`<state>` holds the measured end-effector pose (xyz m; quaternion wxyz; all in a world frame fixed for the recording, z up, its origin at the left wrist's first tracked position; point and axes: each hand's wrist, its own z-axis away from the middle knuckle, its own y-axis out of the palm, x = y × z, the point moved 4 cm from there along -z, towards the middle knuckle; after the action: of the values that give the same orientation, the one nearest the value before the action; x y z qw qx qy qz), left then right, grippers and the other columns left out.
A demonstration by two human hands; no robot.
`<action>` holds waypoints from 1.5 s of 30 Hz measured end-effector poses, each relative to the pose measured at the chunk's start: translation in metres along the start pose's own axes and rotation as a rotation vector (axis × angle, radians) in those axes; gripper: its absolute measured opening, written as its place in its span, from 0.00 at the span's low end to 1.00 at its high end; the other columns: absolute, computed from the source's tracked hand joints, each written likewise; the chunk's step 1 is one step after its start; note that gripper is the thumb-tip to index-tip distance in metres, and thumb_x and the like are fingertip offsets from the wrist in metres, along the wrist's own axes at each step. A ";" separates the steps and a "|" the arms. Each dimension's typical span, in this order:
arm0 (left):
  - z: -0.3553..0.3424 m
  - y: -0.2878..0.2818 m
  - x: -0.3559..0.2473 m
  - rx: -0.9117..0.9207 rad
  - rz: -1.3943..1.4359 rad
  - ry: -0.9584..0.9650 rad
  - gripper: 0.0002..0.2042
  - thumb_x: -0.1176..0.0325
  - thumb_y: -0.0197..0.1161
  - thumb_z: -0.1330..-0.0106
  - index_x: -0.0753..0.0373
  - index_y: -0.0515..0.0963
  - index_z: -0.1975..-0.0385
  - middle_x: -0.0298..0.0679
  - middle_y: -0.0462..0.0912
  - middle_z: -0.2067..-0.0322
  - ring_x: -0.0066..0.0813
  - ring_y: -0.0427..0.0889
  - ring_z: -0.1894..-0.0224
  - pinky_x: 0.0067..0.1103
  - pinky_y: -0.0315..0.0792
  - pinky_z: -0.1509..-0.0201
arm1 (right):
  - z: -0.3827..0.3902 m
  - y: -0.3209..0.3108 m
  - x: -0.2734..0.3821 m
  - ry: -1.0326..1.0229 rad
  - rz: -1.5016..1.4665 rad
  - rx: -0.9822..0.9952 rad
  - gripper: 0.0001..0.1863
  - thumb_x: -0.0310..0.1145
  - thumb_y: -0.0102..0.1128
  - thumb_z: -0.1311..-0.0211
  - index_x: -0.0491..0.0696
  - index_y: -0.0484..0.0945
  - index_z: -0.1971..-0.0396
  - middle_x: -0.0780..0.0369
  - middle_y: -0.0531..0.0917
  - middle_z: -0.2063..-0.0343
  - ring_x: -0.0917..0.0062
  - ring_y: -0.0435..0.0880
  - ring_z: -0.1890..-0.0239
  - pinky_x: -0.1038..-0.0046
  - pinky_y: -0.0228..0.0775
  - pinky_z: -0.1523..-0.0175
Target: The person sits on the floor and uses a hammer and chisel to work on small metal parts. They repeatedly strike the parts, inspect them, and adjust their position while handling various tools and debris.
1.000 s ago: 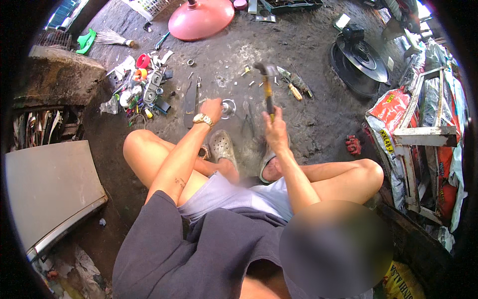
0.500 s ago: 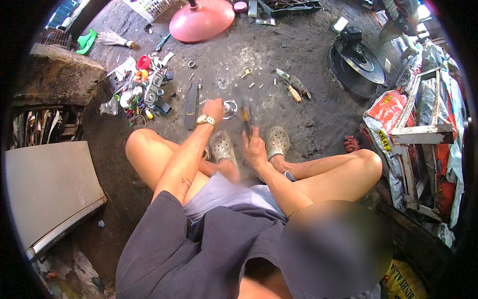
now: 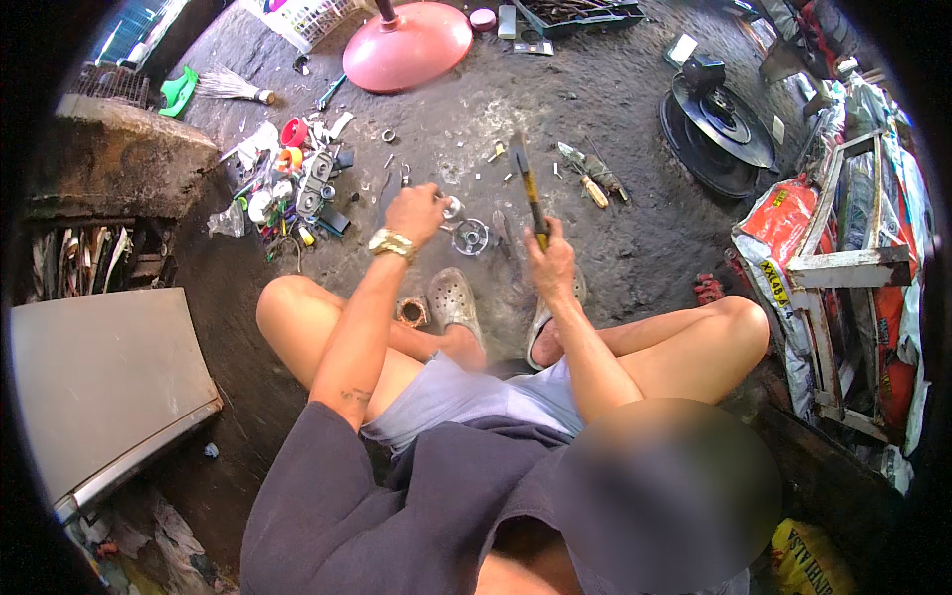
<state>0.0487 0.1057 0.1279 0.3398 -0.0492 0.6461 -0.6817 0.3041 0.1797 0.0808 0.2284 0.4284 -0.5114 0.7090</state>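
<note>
My left hand (image 3: 416,214), with a gold watch at the wrist, is closed by its fingertips on a small silver metal piece (image 3: 453,207). Just below it on the ground lies a round silver ring-shaped part (image 3: 470,237) with spokes inside. My right hand (image 3: 551,260) grips a hammer (image 3: 529,188) by its yellow and black handle, head pointing away from me. The hammer's head is raised and slightly blurred. Partly behind my left hand, a dark flat bar (image 3: 390,188) lies on the ground. A rusty square piece with a round hole (image 3: 412,312) rests near my left shoe.
A pile of mixed plastic and metal scraps (image 3: 297,183) lies to the left. A wooden-handled tool (image 3: 594,191) is ahead right. Farther off stand a pink round base (image 3: 408,48) and a black disc-shaped stand (image 3: 719,129). A white metal frame (image 3: 848,268) and sacks line the right.
The silver ring part, earlier at my left hand, now lies apart from it. My left hand has moved slightly away from me with the small piece. The hammer has shifted right and tilted.
</note>
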 end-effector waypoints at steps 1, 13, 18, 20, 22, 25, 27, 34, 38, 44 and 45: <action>-0.001 -0.018 0.003 -0.003 0.175 0.020 0.15 0.57 0.65 0.33 0.65 0.84 0.68 0.44 0.87 0.76 0.36 0.87 0.74 0.30 0.80 0.68 | -0.005 -0.003 -0.018 0.034 0.083 -0.032 0.22 0.44 0.61 0.33 0.46 0.73 0.46 0.46 0.85 0.64 0.47 0.85 0.58 0.52 0.75 0.54; 0.022 0.037 0.143 0.071 0.665 -0.587 0.21 0.50 0.60 0.29 0.66 0.83 0.65 0.42 0.88 0.78 0.27 0.85 0.80 0.23 0.76 0.78 | -0.004 -0.060 -0.177 0.629 0.659 0.040 0.24 0.43 0.60 0.38 0.53 0.78 0.43 0.51 0.76 0.42 0.53 0.74 0.37 0.45 0.63 0.36; 0.073 0.101 0.190 0.338 0.291 -0.797 0.22 0.48 0.60 0.31 0.64 0.86 0.58 0.45 0.90 0.70 0.39 0.90 0.61 0.32 0.81 0.52 | -0.008 -0.046 -0.170 0.639 0.578 0.076 0.25 0.47 0.59 0.40 0.57 0.79 0.43 0.54 0.74 0.38 0.55 0.70 0.33 0.44 0.61 0.34; 0.102 0.099 0.207 0.389 -0.215 -0.625 0.24 0.47 0.59 0.30 0.66 0.85 0.60 0.49 0.89 0.63 0.45 0.89 0.59 0.37 0.81 0.53 | -0.013 -0.022 -0.159 0.591 0.594 0.076 0.24 0.46 0.59 0.40 0.58 0.79 0.44 0.55 0.74 0.39 0.55 0.70 0.34 0.45 0.62 0.35; 0.116 0.100 0.202 0.439 -0.408 -0.525 0.24 0.46 0.59 0.30 0.66 0.85 0.60 0.52 0.87 0.56 0.49 0.87 0.54 0.40 0.80 0.50 | -0.018 -0.005 -0.151 0.493 0.621 0.056 0.23 0.45 0.59 0.40 0.57 0.80 0.45 0.55 0.74 0.41 0.55 0.70 0.35 0.45 0.63 0.36; 0.111 0.107 0.155 0.498 -0.311 -0.360 0.21 0.48 0.62 0.33 0.62 0.83 0.56 0.52 0.86 0.55 0.54 0.85 0.52 0.43 0.78 0.49 | -0.014 0.016 -0.140 0.305 0.671 0.061 0.21 0.43 0.61 0.40 0.57 0.80 0.46 0.55 0.75 0.44 0.56 0.71 0.37 0.45 0.65 0.37; 0.099 0.118 0.111 0.416 -0.202 -0.162 0.19 0.53 0.64 0.34 0.60 0.79 0.51 0.50 0.86 0.58 0.53 0.84 0.53 0.42 0.78 0.49 | -0.010 0.033 -0.123 0.212 0.667 0.132 0.21 0.42 0.63 0.40 0.55 0.80 0.47 0.55 0.75 0.45 0.57 0.72 0.38 0.45 0.66 0.38; 0.026 0.175 0.045 0.206 -0.361 0.033 0.55 0.48 0.80 0.52 0.58 0.52 0.26 0.45 0.62 0.30 0.52 0.57 0.26 0.61 0.58 0.32 | 0.035 0.070 -0.095 0.045 0.603 0.500 0.20 0.38 0.62 0.39 0.49 0.79 0.48 0.51 0.77 0.48 0.53 0.75 0.42 0.47 0.67 0.39; -0.004 0.186 0.030 0.376 -0.414 0.138 0.53 0.48 0.80 0.53 0.59 0.57 0.27 0.44 0.65 0.31 0.48 0.60 0.27 0.61 0.55 0.31 | 0.041 0.051 -0.105 0.044 0.505 0.437 0.16 0.35 0.63 0.39 0.49 0.81 0.52 0.51 0.80 0.56 0.55 0.79 0.49 0.54 0.72 0.44; -0.008 0.158 0.032 0.795 1.354 -0.488 0.25 0.46 0.70 0.38 0.54 0.78 0.46 0.40 0.85 0.53 0.41 0.83 0.48 0.46 0.74 0.42 | 0.007 0.044 -0.074 0.104 0.031 0.291 0.15 0.36 0.61 0.33 0.47 0.81 0.50 0.59 0.83 0.64 0.69 0.83 0.63 0.68 0.75 0.55; -0.001 0.138 0.020 0.872 1.777 -0.423 0.21 0.47 0.67 0.35 0.53 0.80 0.49 0.38 0.86 0.54 0.39 0.83 0.49 0.47 0.75 0.42 | 0.000 0.044 -0.057 0.192 -0.106 0.336 0.14 0.37 0.60 0.31 0.47 0.81 0.50 0.62 0.83 0.65 0.72 0.83 0.64 0.70 0.75 0.57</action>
<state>0.0879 0.1054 -0.0062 0.8201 0.4582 0.0700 -0.3355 0.3004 0.1699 0.0096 0.2385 0.4175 -0.3384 0.8089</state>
